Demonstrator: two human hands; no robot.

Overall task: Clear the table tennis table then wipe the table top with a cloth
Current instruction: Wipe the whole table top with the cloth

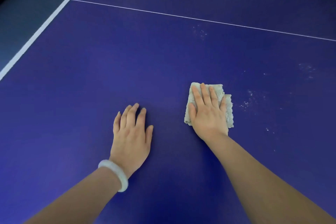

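You are looking down at a deep blue table tennis bench (87, 82) from head height, with both bare forearms reaching forward.

Your left hand (130, 132) lies flat on the bare surface, fingers straight and slightly apart, gripping nothing. A pale bangle (116, 174) sits on that wrist.

Your right hand (207, 112) is also flat. Its fingers are straight and press down on a small folded cloth (228, 112). The cloth is beige and fuzzy, and it shows past your fingertips and along the outer edge of your palm. It lies on the bench right of centre, well apart from the left hand.

Just right of the cloth, and further out, are patches of fine white specks (249, 102). A broad white border stripe (45, 23) runs along the left edge. A thin white line (181, 16) crosses the far part of the surface. No bats, balls or other loose items show in this view, so the clearing step looks done and the wiping is under way.

The cloth is likely soft, light and limp. It should slide easily on the smooth top, and it may bunch or unfold if you push from one corner. A spread palm over its middle probably keeps the folds together. To lift it, pinching a folded edge would serve.
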